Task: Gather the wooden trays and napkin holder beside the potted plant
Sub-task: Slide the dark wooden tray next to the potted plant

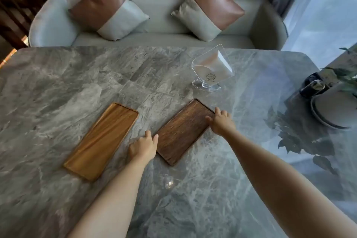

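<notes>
Two wooden trays lie flat on the grey marble table (77, 83). The dark brown tray (183, 131) lies slantwise at the centre. My left hand (144, 147) touches its near-left edge, and my right hand (221, 121) rests on its far-right edge, fingers over the rim. The light wooden tray (102, 140) lies to the left, untouched. A clear acrylic napkin holder (211, 69) with white napkins stands behind the dark tray. The potted plant (338, 102) in a pale pot stands at the table's right edge.
A small dark object (314, 87) sits just left of the plant pot. Beyond the table's far edge stands a grey sofa (164, 17) with two brown-and-grey cushions. A window is at the right. Bare marble stretches between the dark tray and the plant.
</notes>
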Tool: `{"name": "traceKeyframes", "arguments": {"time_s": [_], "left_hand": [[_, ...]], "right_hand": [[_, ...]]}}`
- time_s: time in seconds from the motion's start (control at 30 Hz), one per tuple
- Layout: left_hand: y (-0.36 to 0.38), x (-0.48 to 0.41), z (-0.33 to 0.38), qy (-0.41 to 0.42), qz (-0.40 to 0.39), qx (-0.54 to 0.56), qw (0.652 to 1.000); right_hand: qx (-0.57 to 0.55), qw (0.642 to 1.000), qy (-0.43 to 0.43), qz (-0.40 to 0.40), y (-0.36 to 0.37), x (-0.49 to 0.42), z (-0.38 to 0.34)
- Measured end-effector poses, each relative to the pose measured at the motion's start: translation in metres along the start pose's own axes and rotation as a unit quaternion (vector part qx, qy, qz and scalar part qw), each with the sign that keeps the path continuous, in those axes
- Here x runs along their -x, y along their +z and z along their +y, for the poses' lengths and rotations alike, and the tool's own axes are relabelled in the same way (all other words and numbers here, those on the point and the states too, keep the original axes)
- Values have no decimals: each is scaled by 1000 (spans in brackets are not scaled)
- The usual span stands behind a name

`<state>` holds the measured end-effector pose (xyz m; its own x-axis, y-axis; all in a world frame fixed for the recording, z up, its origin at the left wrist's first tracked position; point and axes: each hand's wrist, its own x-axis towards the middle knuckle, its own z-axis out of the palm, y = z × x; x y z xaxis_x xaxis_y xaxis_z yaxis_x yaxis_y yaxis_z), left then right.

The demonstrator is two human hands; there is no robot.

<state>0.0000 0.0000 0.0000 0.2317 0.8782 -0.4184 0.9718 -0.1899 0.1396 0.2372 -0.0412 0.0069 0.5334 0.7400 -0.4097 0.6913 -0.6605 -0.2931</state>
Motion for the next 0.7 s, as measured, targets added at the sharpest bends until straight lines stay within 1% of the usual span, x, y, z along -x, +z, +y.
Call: {"name": "traceKeyframes", "arguments": {"time_s": [0.2, 0.4, 0.53, 0.7], "left_hand": [[14, 0, 13, -55, -3, 12, 998], [17, 0, 25, -92, 9, 15, 996], [20, -2, 29, -125, 15, 69, 990], [20, -10, 35, -173, -4, 138, 975]], "right_hand": [[-17, 998, -5, -54, 3, -23, 5], [-25, 997, -22, -71, 4, -36, 6], [-36, 996, -10, -84, 3, -40, 8], [-53, 994, 4, -91, 3, -38, 20]]}}
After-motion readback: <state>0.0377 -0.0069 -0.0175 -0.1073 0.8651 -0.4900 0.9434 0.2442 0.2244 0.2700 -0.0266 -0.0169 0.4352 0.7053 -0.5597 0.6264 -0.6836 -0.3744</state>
